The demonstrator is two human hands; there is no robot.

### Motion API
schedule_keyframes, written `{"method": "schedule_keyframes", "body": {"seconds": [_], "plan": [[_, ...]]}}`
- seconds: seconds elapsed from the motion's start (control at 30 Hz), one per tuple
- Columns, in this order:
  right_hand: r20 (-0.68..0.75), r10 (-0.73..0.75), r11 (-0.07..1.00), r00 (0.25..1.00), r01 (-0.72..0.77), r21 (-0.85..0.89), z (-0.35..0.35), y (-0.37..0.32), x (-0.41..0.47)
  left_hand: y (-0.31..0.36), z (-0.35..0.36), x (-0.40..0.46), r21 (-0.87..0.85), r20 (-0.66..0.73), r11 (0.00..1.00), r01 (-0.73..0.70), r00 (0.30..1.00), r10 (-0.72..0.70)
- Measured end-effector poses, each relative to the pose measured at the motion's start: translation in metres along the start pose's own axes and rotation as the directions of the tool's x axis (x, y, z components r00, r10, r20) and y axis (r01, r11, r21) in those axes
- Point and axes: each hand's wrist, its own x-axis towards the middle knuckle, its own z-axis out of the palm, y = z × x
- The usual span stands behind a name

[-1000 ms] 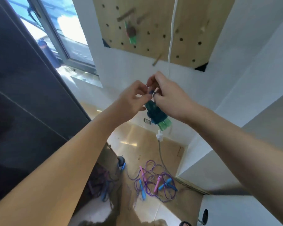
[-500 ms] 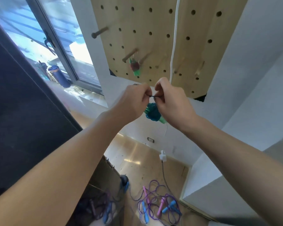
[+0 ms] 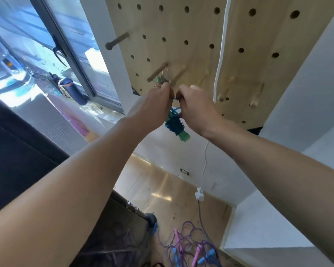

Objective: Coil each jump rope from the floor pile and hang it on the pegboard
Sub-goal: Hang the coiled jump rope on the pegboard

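Both hands, left hand [image 3: 152, 106] and right hand [image 3: 196, 109], pinch one coiled blue cord jump rope with green handles [image 3: 176, 126] below the drilled wooden pegboard [image 3: 181, 35], beside six wooden pegs; no writing is legible.

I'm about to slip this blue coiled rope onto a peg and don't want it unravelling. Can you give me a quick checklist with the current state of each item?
1. Both hands hold the cord: left hand and right hand pinch the loop above the coiled rope: ok.
2. Coil wound tight round the green handles: ok.
3. Loop open wide enough for a peg: cannot tell, fingers hide it.
4. Free peg close by: the peg just above the hands looks bare: ok.
5. Neighbouring peg already carries a rope: not ok for hanging.
6. Loop on a peg: not ok.
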Motion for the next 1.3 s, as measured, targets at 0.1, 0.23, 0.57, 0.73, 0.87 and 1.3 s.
{"method": "schedule_keyframes", "body": {"seconds": [0.1, 0.23, 0.57, 0.73, 0.87, 1.3], "plan": [[0.015, 0.068, 0.998, 0.998, -0.067, -0.012, 0.011, 0.001, 0.027, -0.020, 0.009, 0.027, 0.010, 0.006, 1.000, 0.022, 1.000, -0.022], [0.016, 0.147, 0.986, 0.989, -0.146, -0.077, 0.029, 0.003, 0.062, -0.046, 0.022, 0.058, 0.058, -0.002, 0.997, 0.044, 0.999, -0.044], [-0.071, 0.200, 0.975, 0.977, -0.206, -0.082, 0.041, 0.011, 0.106, -0.063, 0.039, 0.105, 0.190, -0.025, 0.980, 0.059, 0.998, -0.056], [-0.046, 0.196, 0.976, 0.980, -0.199, -0.091, 0.038, 0.015, 0.111, -0.065, 0.037, 0.113, 0.149, -0.020, 0.988, 0.041, 0.999, -0.039], [-0.032, 0.208, 0.974, 0.978, -0.210, -0.083, 0.037, 0.018, 0.112, -0.066, 0.034, 0.117, 0.008, 0.021, 0.994, 0.107, 0.994, -0.107], [0.021, 0.204, 0.975, 0.979, -0.202, -0.088, 0.033, 0.020, 0.111, -0.071, 0.017, 0.142, -0.130, 0.250, 0.986, 0.108, 0.965, -0.073]]}}
